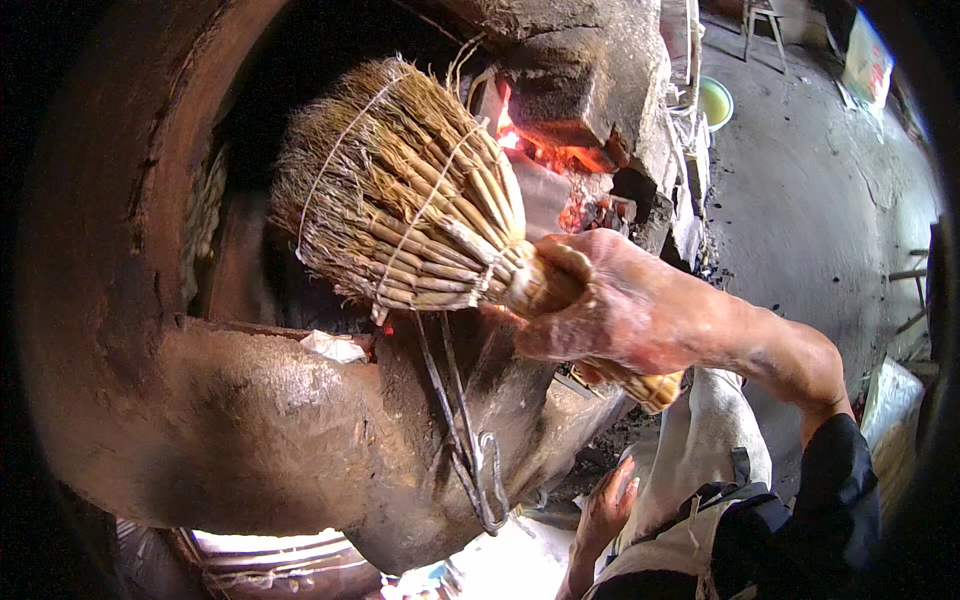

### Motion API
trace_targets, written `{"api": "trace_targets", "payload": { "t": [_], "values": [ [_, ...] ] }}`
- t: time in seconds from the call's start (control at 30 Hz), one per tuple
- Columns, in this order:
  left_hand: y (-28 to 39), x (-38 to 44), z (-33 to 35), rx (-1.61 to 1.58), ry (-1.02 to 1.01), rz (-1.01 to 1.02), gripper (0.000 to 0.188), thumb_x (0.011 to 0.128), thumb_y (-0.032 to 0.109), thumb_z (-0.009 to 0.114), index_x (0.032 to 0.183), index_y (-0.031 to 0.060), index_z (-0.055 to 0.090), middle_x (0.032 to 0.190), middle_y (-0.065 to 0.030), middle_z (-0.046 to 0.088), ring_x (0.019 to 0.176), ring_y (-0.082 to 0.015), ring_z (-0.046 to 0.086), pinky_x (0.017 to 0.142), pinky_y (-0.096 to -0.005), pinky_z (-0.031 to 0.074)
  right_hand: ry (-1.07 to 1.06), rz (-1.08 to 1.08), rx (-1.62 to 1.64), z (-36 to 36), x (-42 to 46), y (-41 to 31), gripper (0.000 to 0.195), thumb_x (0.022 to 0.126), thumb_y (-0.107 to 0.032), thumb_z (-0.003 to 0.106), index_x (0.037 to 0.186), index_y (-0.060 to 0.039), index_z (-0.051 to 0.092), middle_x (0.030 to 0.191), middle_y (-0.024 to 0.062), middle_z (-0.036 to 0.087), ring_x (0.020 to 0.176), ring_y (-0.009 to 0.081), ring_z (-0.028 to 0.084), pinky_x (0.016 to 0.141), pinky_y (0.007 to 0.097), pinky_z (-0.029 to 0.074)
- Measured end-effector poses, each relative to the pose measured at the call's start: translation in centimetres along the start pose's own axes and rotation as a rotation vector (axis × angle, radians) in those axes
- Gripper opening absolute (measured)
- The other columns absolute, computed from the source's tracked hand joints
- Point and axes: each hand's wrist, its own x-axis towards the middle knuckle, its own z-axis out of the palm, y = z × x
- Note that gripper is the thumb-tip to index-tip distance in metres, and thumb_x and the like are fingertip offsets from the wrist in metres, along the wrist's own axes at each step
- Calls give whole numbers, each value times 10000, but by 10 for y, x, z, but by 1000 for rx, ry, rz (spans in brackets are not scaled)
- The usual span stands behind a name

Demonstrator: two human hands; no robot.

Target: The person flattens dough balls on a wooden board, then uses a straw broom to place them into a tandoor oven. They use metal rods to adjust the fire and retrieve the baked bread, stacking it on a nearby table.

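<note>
My right hand [600, 300] grips the bound handle of a short straw hand broom [405, 195]. Its fan of bristles points to the upper left, with thin cords tied across it. The broom is above a clay stove opening and hides part of it. Below the broom, a pair of metal fire tongs [457, 420] leans on the clay. Glowing embers [574, 214] show just beyond the broom and my right hand. My left hand [611, 499] is low in the view beside my light trousers, fingers extended, with no object visible in it.
A curved clay stove wall [255, 420] spans the left and lower left. Burning coals [517, 139] glow under a masonry block [555, 97]. A basin with yellowish liquid [714, 103] stands on the floor at upper right, and a wooden stool [765, 34] is farther back.
</note>
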Motion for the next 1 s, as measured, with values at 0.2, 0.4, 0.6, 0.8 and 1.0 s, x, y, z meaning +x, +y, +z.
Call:
{"api": "trace_targets", "payload": {
  "t": [0.2,0.4,0.6,0.8,1.0],
  "values": [
    [76,41,28,-207,183,-92,383,943,43,546,1319,-24,520,1271,-186,613,1164,-260,607,982,-353,476,-123,17,-14,-36,24,-15,365,908,-225,644,1164,11,536,886,55,574,723,95,540,613,239,470],
    [147,67,35,-992,420,235,766,833,103,742,1456,-36,317,1497,-168,356,1361,-316,376,1141,-478,277,-354,30,-91,-112,-78,6,488,839,-196,716,1208,63,529,856,59,597,623,104,539,524,220,465],
    [90,38,114,-924,326,-153,444,836,160,750,1230,60,569,1155,-74,568,1083,-225,528,961,-396,432,-135,99,-1558,-280,-264,124,330,790,-130,705,1076,24,651,1001,139,663,804,300,643,726,357,536],
    [112,70,201,-567,-205,-380,338,879,164,695,1187,39,633,1205,-93,626,1123,-177,545,966,-360,444,455,194,-1278,-221,-303,4,419,790,-52,657,1197,21,590,1105,224,652,1019,388,631,854,421,506],
    [230,188,222,-840,-234,-213,289,920,203,647,1164,50,657,1090,-82,686,1019,-191,619,901,-355,485,670,72,-1191,-322,-347,-40,340,753,2,609,1092,32,605,947,209,673,863,389,655,763,425,515]
  ]
}}
